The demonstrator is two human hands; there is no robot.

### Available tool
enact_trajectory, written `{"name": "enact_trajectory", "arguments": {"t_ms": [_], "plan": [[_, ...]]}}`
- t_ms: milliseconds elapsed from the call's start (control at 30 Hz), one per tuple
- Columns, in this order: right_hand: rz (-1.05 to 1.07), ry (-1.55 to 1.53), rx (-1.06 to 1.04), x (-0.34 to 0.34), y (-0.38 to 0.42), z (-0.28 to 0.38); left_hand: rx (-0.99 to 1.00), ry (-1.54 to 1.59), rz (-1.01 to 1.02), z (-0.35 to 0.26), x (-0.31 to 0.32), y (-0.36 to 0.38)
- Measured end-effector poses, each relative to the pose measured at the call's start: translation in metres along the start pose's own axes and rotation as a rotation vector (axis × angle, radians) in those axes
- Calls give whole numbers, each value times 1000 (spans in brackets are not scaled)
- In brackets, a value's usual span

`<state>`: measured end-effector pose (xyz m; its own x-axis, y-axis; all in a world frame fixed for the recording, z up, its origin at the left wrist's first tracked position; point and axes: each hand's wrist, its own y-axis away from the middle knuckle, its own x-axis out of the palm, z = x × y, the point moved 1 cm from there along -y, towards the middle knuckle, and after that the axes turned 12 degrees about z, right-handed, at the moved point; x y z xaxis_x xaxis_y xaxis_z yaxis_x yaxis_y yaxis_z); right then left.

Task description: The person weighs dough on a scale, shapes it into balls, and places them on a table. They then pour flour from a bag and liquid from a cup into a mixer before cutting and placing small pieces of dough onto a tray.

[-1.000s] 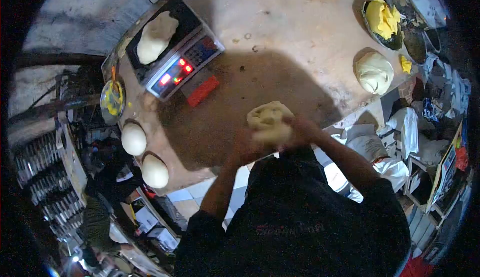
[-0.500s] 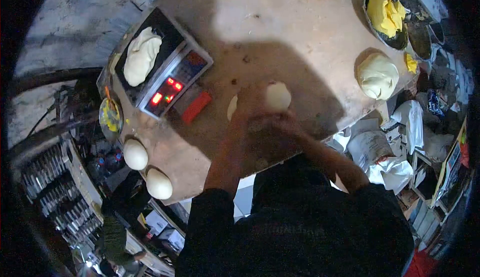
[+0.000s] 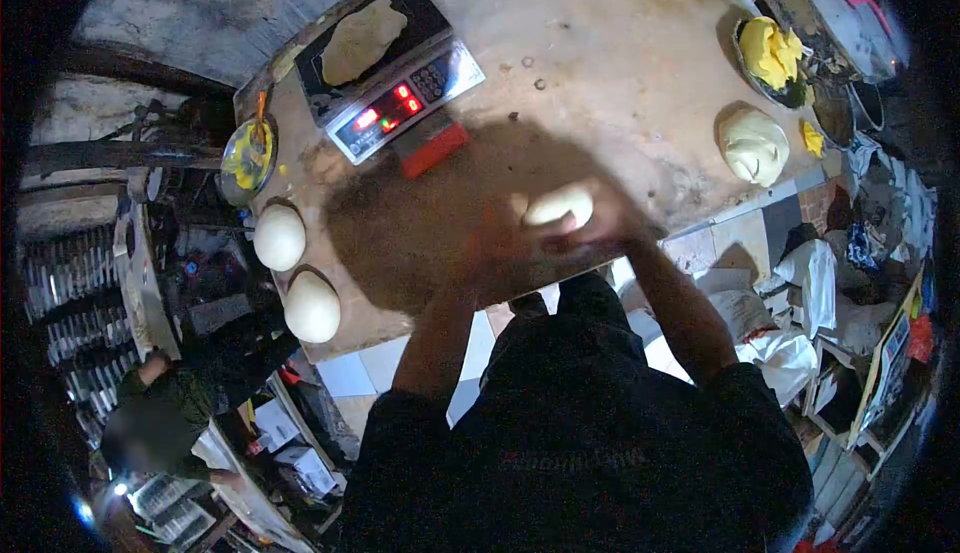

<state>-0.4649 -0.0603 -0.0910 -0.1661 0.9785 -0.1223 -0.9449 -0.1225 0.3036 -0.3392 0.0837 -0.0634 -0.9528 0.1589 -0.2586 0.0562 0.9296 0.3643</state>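
Observation:
A pale dough ball [image 3: 560, 207] lies near the front edge of the table, in the shadow of my head. My right hand [image 3: 605, 221] has its fingers against the dough, around its near and right side. My left hand [image 3: 490, 238] is to the left of the ball, dark and smeared by motion, so its fingers cannot be made out. A small pale patch shows beside its fingertips, perhaps more dough. At the left edge sit two smooth dough balls, one [image 3: 279, 237] behind the other [image 3: 312, 307].
A digital scale [image 3: 400, 103] with red digits carries a flat piece of dough [image 3: 365, 41]. A red block [image 3: 434, 149] lies before it. At left stands a bowl of yellow fat [image 3: 247, 160]; at right, a larger dough lump [image 3: 754, 145] and a yellow-filled bowl [image 3: 770, 55]. A person [image 3: 160, 423] is at lower left.
The camera view has shifted, so the scale and table appear higher and farther right. My hands, close together before, are now farther apart, and more of the dough ball's side shows.

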Motion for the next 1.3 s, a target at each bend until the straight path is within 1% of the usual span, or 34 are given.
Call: {"name": "enact_trajectory", "arguments": {"t_ms": [33, 67, 133, 167, 200, 233, 267, 300, 333, 367, 400, 467, 500, 533, 567, 600, 633, 700, 733, 800, 867, 933, 1000, 1067, 1100, 1133, 1167, 1200, 1233, 1267, 1300], "plan": [[-142, -253, -34, 1, 12, 47, -101, 184, 16, -6, -10, -9], [-164, -94, -153, -3, 16, 46, 76, 111, 41, -4, -10, -18], [-125, -42, 155, -13, 24, 41, 266, -53, 28, -35, -13, -5], [-92, 278, -66, -12, 25, 11, 289, -170, 11, -26, -2, -10], [-133, 600, -293, -11, 27, -19, 311, -286, -12, -18, 8, -16], [-141, 642, -115, 4, 31, -43, 228, -352, 37, 27, 41, -32], [-13, 619, 22, 17, 37, -77, 144, -422, 83, 65, 77, -38], [119, 597, 148, 25, 43, -110, 59, -497, 120, 81, 92, -44], [121, 647, 25, 29, 48, -113, 38, -275, 141, 73, 81, -46], [116, 603, 168, 13, 45, -123, 11, -55, 161, 65, 63, -44], [115, 551, 309, -11, 38, -105, -23, 167, 180, 51, 44, -43], [-121, 444, 404, -71, 3, -55, -278, -8, -102, 18, -15, -79], [-354, 375, 363, -104, -23, -40, -357, -84, -261, 36, -36, -111], [-402, 657, 281, -129, -56, -91, -433, -164, -417, 68, -53, -144], [-450, 945, 191, -149, -87, -138, -370, -323, -449, 114, -73, -172], [-347, 798, 245, -175, -102, -133, -297, -480, -484, 146, -90, -193], [-240, 648, 298, -201, -118, -110, -302, -410, -419, 140, -96, -203], [-25, 567, 373, -219, -133, -75, -331, -252, -285, 91, -96, -197], [74, 642, 391, -210, -131, -59, -347, -173, -222, 60, -94, -189], [91, 675, 313, -193, -97, -24, -314, -102, -195, 46, -69, -169], [100, 539, 232, -194, -83, -14, -274, -49, -204, 52, -38, -146], [267, 336, 255, -199, -94, -15, -244, -22, -220, 55, -17, -128], [427, 130, 279, -195, -98, -21, -217, -22, -249, 54, -18, -124], [166, 8, 303, -185, -89, -44, -165, -50, -287, 52, -42, -133], [-175, -10, 307, -177, -75, -73, -114, -90, -308, 55, -58, -139], [-434, -185, 258, -156, -66, -95, -42, -139, -322, 63, -74, -142], [-691, -339, 159, -136, -57, -115, 31, -182, -336, 69, -85, -146], [-850, -648, 1, -95, -45, -127, 103, -227, -351, 75, -96, -150], [-890, -598, -69, -81, -39, -125, 154, -292, -315, 74, -93, -156], [-928, -545, -138, -67, -34, -123, 164, -341, -255, 74, -86, -168], [-845, -143, -107, -62, -30, -109, 81, -364, -175, 74, -68, -181]]}}
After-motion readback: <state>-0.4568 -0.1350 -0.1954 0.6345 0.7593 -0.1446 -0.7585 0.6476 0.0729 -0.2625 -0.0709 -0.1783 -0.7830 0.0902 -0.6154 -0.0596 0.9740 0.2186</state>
